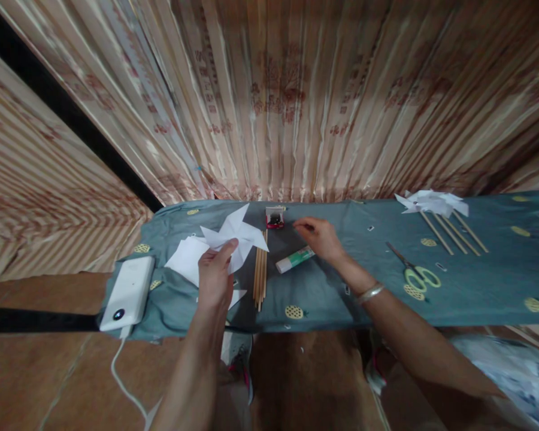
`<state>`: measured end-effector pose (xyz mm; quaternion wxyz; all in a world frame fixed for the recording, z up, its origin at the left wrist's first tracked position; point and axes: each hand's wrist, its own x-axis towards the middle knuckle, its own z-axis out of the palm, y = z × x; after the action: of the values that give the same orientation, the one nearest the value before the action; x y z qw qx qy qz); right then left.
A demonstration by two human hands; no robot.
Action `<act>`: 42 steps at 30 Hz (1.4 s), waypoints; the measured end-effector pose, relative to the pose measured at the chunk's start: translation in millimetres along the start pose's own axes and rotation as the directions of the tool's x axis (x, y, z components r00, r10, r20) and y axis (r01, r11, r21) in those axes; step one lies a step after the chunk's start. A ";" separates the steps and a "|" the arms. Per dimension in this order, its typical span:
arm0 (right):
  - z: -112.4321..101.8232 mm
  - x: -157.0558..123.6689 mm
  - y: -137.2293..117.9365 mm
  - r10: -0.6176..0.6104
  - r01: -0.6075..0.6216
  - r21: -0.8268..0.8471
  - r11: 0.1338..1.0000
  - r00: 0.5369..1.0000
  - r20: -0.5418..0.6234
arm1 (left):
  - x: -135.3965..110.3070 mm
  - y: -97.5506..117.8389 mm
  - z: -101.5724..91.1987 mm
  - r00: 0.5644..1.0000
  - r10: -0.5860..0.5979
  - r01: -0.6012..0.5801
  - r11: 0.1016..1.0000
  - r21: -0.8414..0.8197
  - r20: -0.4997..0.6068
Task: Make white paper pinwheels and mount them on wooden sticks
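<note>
Left forearm enters at the bottom edge; left hand, left of centre, grips a white pinwheel. Wooden sticks and glue stick lie mid-frame. Right hand, right of centre: fingers curled, contents cannot be told. Scissors lie mid-right.

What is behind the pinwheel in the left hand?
White paper at its left and wooden sticks at its right show; whatever the pinwheel and left hand cover is hidden.

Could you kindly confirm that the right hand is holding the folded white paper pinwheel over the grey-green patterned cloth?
Not quite: the head view shows the left hand holding the folded white paper pinwheel over the grey-green patterned cloth.
</note>
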<state>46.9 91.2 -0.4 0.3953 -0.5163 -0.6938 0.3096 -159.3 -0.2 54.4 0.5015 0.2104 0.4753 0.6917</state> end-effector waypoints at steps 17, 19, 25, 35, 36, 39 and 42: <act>52.8 83.8 -3.3 -0.106 0.339 -0.674 0.656 0.926 0.362 | -0.4 -0.3 -10.3 0.999 -0.034 0.035 0.999 -0.025 0.011; 56.2 85.9 -3.2 -0.095 0.327 -0.688 0.649 0.931 0.352 | -1.4 0.2 -9.5 0.999 -0.039 0.039 0.999 -0.029 0.011; 61.7 85.8 -5.6 -0.065 0.301 -0.707 0.640 0.938 0.340 | -4.0 0.6 -8.4 0.999 -0.045 0.046 0.998 -0.036 0.022; 58.0 86.8 -3.1 -0.028 0.306 -0.707 0.637 0.927 0.375 | -4.9 -5.1 -8.3 0.997 -0.047 0.050 0.997 -0.050 0.063; 57.4 87.8 -2.7 -0.027 0.309 -0.706 0.638 0.924 0.381 | -5.0 -6.0 -8.1 0.997 -0.043 0.047 0.997 -0.054 0.066; 57.0 90.2 -2.0 -0.026 0.314 -0.699 0.643 0.920 0.390 | -4.6 -8.1 -6.9 0.997 -0.037 0.040 0.997 -0.061 0.065; 58.6 90.7 -1.3 -0.035 0.308 -0.682 0.664 0.923 0.383 | -4.3 -9.0 -5.5 0.998 -0.033 0.037 0.997 -0.064 0.059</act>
<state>-18.6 176.8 -7.6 0.0593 -0.5008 -0.8620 0.0512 -157.3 -6.2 44.8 0.5335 0.2057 0.4416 0.6914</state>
